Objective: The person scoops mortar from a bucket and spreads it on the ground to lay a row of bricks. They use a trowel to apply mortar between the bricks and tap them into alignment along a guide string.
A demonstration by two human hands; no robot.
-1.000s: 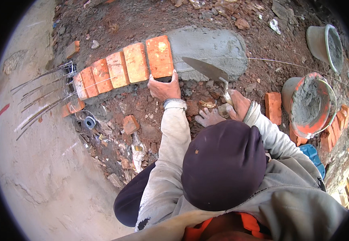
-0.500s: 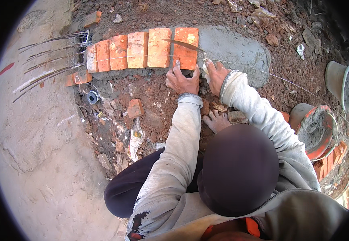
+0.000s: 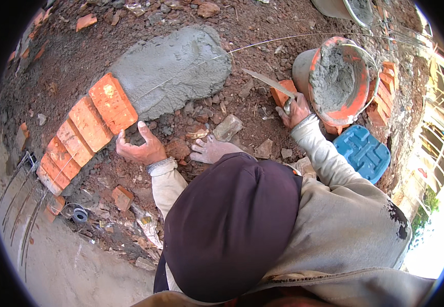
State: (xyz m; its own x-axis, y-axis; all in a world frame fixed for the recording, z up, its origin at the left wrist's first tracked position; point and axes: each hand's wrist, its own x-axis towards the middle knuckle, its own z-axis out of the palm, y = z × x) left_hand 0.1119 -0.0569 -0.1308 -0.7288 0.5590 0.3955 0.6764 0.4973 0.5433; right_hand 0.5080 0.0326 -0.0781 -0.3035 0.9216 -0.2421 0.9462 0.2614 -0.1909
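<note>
My left hand (image 3: 142, 147) has thumb and fingers apart and holds nothing. It is close to the near end of the last orange brick (image 3: 113, 104); whether a fingertip touches it I cannot tell. Several bricks stand side by side in a curving row, and beyond the last one a bed of wet grey mortar (image 3: 173, 69) spreads out. In my right hand (image 3: 298, 110) is a trowel (image 3: 269, 82), its narrow blade seen nearly edge-on and pointing up and left. That hand is beside a loose brick (image 3: 283, 92) and an orange-rimmed bucket (image 3: 315, 79) holding mortar.
A taut string (image 3: 263, 45) crosses above the mortar bed. A second bucket (image 3: 337, 10) stands at the top edge. Right of my forearm lies a blue plastic piece (image 3: 362, 153), with stacked bricks (image 3: 383, 100) behind. Steel rods (image 3: 20, 220) jut out at far left. A bare foot (image 3: 214, 149) rests on the soil.
The view has swung to the right. My right hand has carried the trowel from the last brick to beside the mortar bucket. My left hand has let go of that brick.
</note>
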